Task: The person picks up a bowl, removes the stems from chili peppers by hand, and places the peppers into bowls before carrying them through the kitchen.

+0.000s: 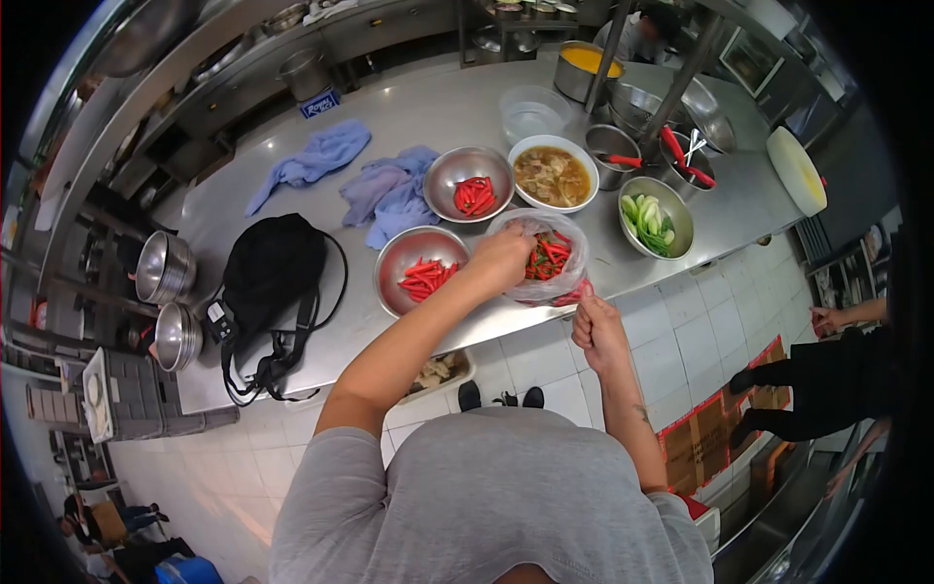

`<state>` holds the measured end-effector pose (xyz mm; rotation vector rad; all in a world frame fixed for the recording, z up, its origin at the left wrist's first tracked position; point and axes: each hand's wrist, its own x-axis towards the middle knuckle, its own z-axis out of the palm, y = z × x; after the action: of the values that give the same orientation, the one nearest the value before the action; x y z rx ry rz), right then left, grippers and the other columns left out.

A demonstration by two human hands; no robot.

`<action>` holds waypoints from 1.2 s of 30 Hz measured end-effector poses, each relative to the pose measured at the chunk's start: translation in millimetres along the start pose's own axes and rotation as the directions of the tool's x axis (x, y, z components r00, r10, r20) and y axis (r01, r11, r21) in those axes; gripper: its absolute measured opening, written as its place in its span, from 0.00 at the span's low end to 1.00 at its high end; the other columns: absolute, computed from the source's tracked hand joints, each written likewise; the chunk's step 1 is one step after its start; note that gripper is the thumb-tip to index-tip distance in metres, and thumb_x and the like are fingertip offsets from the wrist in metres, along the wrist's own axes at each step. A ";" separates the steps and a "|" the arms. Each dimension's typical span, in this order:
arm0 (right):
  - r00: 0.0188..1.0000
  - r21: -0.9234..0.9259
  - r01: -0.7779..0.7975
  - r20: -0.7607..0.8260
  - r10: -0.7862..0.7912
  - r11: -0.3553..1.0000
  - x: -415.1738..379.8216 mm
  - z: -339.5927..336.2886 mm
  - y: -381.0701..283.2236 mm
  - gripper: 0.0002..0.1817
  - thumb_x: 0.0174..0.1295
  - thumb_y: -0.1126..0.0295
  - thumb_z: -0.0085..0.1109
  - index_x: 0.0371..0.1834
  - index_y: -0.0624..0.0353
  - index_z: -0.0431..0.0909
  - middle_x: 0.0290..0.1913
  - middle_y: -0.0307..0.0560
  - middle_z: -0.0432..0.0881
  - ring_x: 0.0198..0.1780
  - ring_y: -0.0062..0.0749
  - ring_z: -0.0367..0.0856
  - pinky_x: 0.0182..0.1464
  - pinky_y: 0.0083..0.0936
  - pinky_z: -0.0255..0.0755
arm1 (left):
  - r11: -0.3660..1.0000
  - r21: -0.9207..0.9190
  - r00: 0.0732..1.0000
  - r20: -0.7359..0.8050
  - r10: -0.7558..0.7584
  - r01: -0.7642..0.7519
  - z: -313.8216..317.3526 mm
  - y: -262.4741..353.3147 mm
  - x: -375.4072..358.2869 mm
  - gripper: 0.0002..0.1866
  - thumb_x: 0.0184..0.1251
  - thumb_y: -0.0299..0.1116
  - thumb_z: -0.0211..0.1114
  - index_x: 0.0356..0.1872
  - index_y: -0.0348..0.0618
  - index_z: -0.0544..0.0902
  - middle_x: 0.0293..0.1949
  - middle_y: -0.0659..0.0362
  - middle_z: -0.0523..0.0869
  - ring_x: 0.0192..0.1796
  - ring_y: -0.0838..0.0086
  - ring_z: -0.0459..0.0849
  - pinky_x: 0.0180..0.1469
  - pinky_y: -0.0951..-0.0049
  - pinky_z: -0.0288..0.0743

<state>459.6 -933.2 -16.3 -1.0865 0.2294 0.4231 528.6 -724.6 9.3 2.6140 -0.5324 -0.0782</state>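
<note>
A clear plastic bag (pixel 581 255) filled with red chili peppers (pixel 551 255) and green stems stands near the table's front edge. My left hand (pixel 502 261) reaches into its mouth from the left, fingers curled down and their tips hidden. To the bag's lower right, my right hand (pixel 601 329) is closed with the thumb up, pinching what looks like a red chili pepper (pixel 584 289). Left of the bag, a steel bowl (pixel 389 255) holds more red chilies. Behind it, a second steel bowl (pixel 449 167) has a smaller pile of them.
A white bowl of brown broth (pixel 552 177) sits behind the bag, and a bowl of green vegetables (pixel 657 216) to the right. Blue cloths (pixel 389 190) and a black bag (pixel 272 273) lie leftward. Pots with red-handled tools (pixel 615 159) stand at the back right. A co-worker's hand (pixel 832 319) shows far right.
</note>
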 end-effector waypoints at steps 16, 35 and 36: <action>0.947 -0.299 0.310 0.012 -0.321 0.903 17.8 46.8 -11.4 0.08 0.64 0.66 0.55 0.32 0.59 0.77 0.17 0.27 0.65 0.15 0.08 0.55 0.16 0.14 0.46 | 0.873 -0.447 0.968 -0.229 0.101 -0.197 3.0 25.6 -32.2 0.09 0.55 0.27 0.64 0.34 0.36 0.75 0.31 0.47 0.78 0.37 0.52 0.78 0.37 0.62 0.71; 0.951 0.233 -0.161 0.296 0.088 0.959 5.8 23.0 -7.9 0.06 0.56 0.69 0.45 0.30 0.59 0.67 0.23 0.42 0.68 0.17 0.20 0.61 0.14 0.14 0.54 | 0.983 -0.072 0.942 -0.281 -0.184 0.171 -48.9 -50.0 -105.3 0.05 0.56 0.27 0.61 0.31 0.36 0.77 0.31 0.47 0.78 0.36 0.51 0.78 0.39 0.59 0.71; 0.959 0.239 -0.137 0.276 0.068 0.961 4.9 19.9 -7.9 0.05 0.55 0.70 0.45 0.30 0.59 0.68 0.23 0.42 0.69 0.18 0.20 0.61 0.14 0.14 0.53 | 0.979 -0.114 0.948 -0.254 -0.191 0.166 -47.8 -54.0 -101.5 0.06 0.56 0.27 0.61 0.32 0.36 0.77 0.31 0.47 0.79 0.36 0.52 0.78 0.39 0.59 0.71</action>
<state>466.9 -917.6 -2.8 -0.7556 0.0995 0.6105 461.0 -621.0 23.4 2.5238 -0.1929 0.1821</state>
